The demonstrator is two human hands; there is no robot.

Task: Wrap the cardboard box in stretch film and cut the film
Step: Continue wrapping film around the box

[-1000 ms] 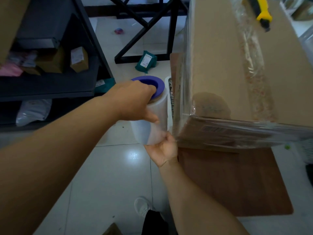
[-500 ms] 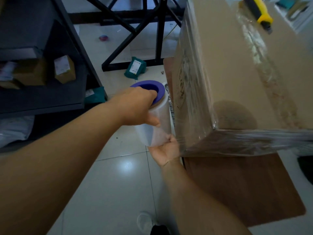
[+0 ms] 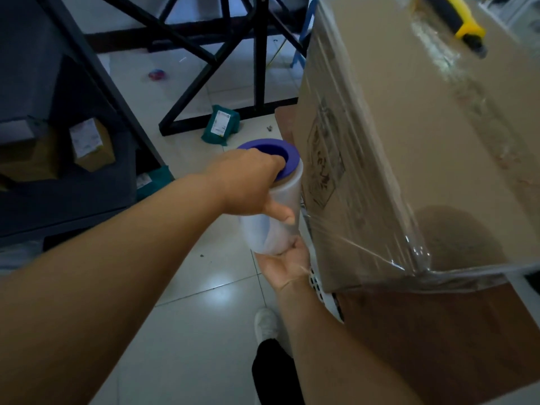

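Clear stretch film already clings across the near faces of the cardboard box (image 3: 409,147), which sits on a brown table (image 3: 438,340) at my right; the film roll (image 3: 274,211) stands upright just beside the box's left face. My left hand (image 3: 248,182) clamps the roll's top, fingers hooked into the purple end cap (image 3: 280,154), thumb on the wall; my right hand (image 3: 287,263) cups the bottom end. I judge the roll light but slick, best held by its 2 ends so it spins; the film is thin, stretchy, tears easily; the box is stiff. A yellow cutter (image 3: 461,23) lies on top of the box.
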